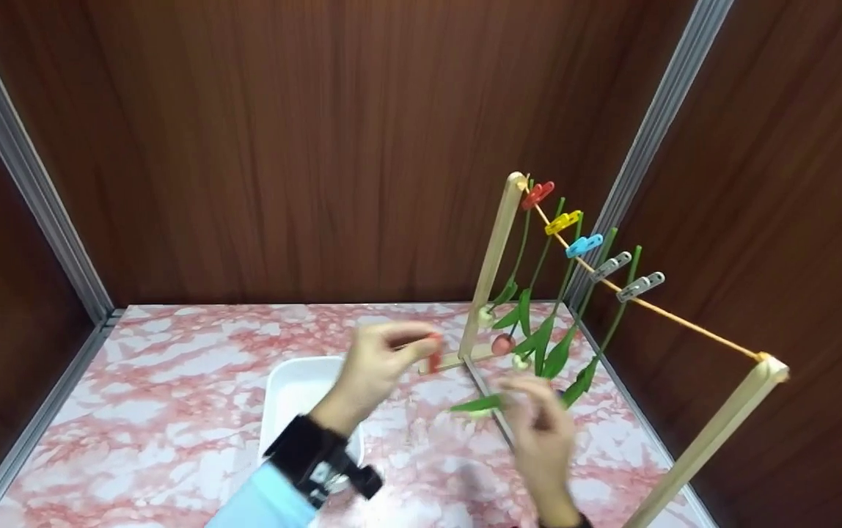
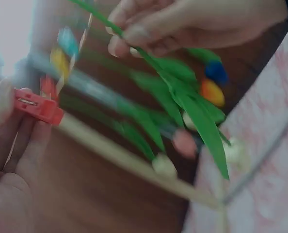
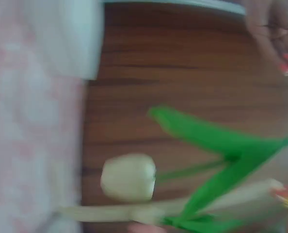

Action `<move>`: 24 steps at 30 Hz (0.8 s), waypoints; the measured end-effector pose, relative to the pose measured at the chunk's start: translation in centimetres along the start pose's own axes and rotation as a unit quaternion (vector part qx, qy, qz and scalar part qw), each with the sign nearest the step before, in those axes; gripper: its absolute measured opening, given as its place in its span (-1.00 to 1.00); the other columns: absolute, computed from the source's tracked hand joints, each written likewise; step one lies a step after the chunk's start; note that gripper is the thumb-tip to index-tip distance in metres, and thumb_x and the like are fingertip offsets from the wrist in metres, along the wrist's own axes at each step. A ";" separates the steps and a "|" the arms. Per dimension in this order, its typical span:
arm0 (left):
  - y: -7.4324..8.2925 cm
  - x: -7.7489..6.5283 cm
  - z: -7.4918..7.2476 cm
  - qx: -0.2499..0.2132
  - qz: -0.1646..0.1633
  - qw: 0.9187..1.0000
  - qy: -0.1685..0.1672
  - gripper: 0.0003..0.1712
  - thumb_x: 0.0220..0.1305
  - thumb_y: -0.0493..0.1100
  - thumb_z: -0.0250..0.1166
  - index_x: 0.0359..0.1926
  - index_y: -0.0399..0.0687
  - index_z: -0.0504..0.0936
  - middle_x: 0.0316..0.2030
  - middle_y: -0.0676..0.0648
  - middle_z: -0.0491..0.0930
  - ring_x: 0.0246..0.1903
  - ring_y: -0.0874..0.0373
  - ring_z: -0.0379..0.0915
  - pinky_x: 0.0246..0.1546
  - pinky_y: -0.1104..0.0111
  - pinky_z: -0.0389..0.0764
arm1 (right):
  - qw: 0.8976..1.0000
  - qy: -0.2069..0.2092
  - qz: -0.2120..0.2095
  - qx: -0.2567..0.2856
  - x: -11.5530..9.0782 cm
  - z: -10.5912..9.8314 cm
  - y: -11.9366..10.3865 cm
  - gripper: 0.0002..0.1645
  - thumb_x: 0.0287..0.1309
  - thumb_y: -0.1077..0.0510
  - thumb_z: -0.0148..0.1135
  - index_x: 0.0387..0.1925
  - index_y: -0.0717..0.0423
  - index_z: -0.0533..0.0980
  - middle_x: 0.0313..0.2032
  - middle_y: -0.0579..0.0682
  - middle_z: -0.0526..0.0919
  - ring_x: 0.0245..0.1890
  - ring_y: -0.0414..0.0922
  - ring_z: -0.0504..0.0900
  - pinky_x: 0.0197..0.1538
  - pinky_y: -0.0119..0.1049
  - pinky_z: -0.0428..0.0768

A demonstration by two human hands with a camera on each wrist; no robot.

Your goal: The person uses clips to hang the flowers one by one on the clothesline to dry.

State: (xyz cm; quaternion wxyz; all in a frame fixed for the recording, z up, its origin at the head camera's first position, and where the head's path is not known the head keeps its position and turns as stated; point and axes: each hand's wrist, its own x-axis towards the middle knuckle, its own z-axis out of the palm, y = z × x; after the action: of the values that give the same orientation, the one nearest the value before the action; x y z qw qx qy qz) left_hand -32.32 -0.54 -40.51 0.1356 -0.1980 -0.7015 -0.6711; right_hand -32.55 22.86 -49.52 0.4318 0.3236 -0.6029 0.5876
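Note:
My left hand (image 1: 381,359) pinches a red clothespin (image 1: 434,353) between thumb and fingers, above the table beside the drying frame. In the left wrist view the clothespin (image 2: 37,106) lies sideways in the fingertips. My right hand (image 1: 542,436), blurred, is at the near side of the hanging flowers. The left wrist view has it pinching the green stem (image 2: 104,22) of an artificial tulip, leaves pointing down. A pale tulip head (image 3: 128,177) and a broad green leaf (image 3: 202,133) fill the middle of the right wrist view. The two hands are apart.
A wooden post (image 1: 498,257) and a nearer post (image 1: 714,433) carry an orange cord (image 1: 692,325). Along it, red, yellow, blue (image 1: 584,246) and grey clothespins (image 1: 641,287) hold several tulips head down. A white tray (image 1: 274,396) lies behind my left forearm. Brown panels surround the marbled table (image 1: 135,411).

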 end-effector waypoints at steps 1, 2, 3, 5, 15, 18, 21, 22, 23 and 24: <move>1.0 0.7 0.9 0.005 0.021 1.000 -0.017 -0.82 0.39 -0.22 0.49 -0.06 -0.20 0.88 -0.24 -0.27 0.87 -0.27 0.33 0.74 -0.02 0.41 0.77 | 0.999 0.040 0.023 -0.003 0.8 -0.7 -1.0 -0.66 0.05 0.75 0.26 -0.13 0.54 0.64 -0.11 0.00 0.87 -0.08 -0.22 0.82 0.04 -0.47 0.77; 2.0 1.5 1.9 0.007 0.046 0.998 -0.032 -0.82 0.39 -0.23 0.49 -0.07 -0.20 0.89 -0.22 -0.25 0.88 -0.25 0.36 0.75 0.00 0.37 0.79 | 0.996 0.084 0.041 0.006 1.6 -1.3 -1.8 -0.69 0.09 0.76 0.24 -0.14 0.56 0.64 -0.12 0.00 0.88 -0.10 -0.22 0.84 0.01 -0.46 0.78; 2.9 2.2 2.8 0.003 0.067 0.997 -0.050 -0.82 0.39 -0.24 0.49 -0.06 -0.22 0.88 -0.20 -0.25 0.88 -0.24 0.37 0.74 0.02 0.35 0.80 | 0.990 0.128 0.057 0.016 2.2 -1.9 -2.5 -0.71 0.12 0.75 0.23 -0.13 0.58 0.63 -0.13 0.00 0.89 -0.12 -0.21 0.85 -0.02 -0.46 0.79; 4.8 3.6 4.6 -0.007 0.102 0.992 -0.077 -0.82 0.39 -0.25 0.48 -0.06 -0.26 0.88 -0.17 -0.24 0.89 -0.27 0.39 0.73 -0.05 0.34 0.82 | 0.974 0.213 0.080 0.020 3.2 -2.8 -3.4 -0.77 0.19 0.69 0.28 -0.12 0.59 0.64 -0.18 0.01 0.90 -0.22 -0.22 0.85 -0.12 -0.48 0.79; 10.1 9.3 13.1 -0.074 0.126 0.978 -0.147 -0.76 0.43 -0.29 0.44 0.01 -0.36 0.83 -0.16 -0.31 0.85 -0.30 0.42 0.66 -0.05 0.50 0.76 | 0.904 0.403 0.142 0.009 4.1 -3.6 -2.2 -0.85 0.33 0.46 0.38 -0.08 0.37 0.68 -0.25 0.00 0.87 -0.30 -0.18 0.77 -0.22 -0.49 0.70; 11.1 10.5 15.4 -0.061 0.122 0.976 -0.171 -0.77 0.42 -0.29 0.44 0.02 -0.33 0.83 -0.21 -0.26 0.85 -0.39 0.40 0.60 -0.17 0.53 0.73 | 0.894 0.425 0.143 0.016 4.4 -3.7 -1.7 -0.86 0.34 0.46 0.37 -0.11 0.31 0.69 -0.27 0.02 0.85 -0.29 -0.17 0.75 -0.23 -0.48 0.67; 12.0 11.6 17.1 -0.059 0.118 0.972 -0.193 -0.77 0.41 -0.30 0.44 0.01 -0.33 0.83 -0.26 -0.25 0.82 -0.44 0.36 0.56 -0.27 0.55 0.67 | 0.891 0.433 0.135 0.012 4.7 -3.8 -1.5 -0.84 0.35 0.48 0.34 -0.13 0.25 0.69 -0.28 0.02 0.84 -0.28 -0.16 0.76 -0.23 -0.46 0.66; 12.3 11.9 17.6 -0.049 0.113 0.973 -0.196 -0.77 0.42 -0.29 0.45 0.02 -0.30 0.83 -0.27 -0.21 0.82 -0.45 0.36 0.55 -0.30 0.57 0.65 | 0.890 0.436 0.132 0.014 4.8 -3.9 -1.4 -0.82 0.35 0.49 0.33 -0.14 0.24 0.70 -0.29 0.03 0.84 -0.27 -0.15 0.77 -0.21 -0.46 0.67; 12.5 12.2 18.0 -0.043 0.108 0.973 -0.200 -0.77 0.42 -0.28 0.45 0.02 -0.29 0.83 -0.28 -0.22 0.82 -0.45 0.35 0.55 -0.33 0.57 0.61 | 0.889 0.438 0.130 0.018 4.9 -4.0 -1.4 -0.82 0.35 0.51 0.32 -0.14 0.24 0.69 -0.28 0.03 0.83 -0.26 -0.15 0.78 -0.19 -0.46 0.68; 12.7 12.5 18.3 -0.029 0.099 0.974 -0.201 -0.76 0.42 -0.26 0.45 0.03 -0.26 0.83 -0.28 -0.19 0.82 -0.44 0.34 0.55 -0.37 0.57 0.57 | 0.889 0.440 0.127 0.020 5.0 -4.0 -1.3 -0.81 0.36 0.51 0.31 -0.15 0.23 0.69 -0.28 0.04 0.83 -0.24 -0.14 0.79 -0.16 -0.46 0.70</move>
State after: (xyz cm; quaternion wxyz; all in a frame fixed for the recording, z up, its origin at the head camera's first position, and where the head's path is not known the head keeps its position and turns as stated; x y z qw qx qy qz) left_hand -36.14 19.16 -24.66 0.0514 -0.4016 -0.6712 -0.6210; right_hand -32.88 27.31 -44.65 0.5676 -0.0388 -0.3757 0.7315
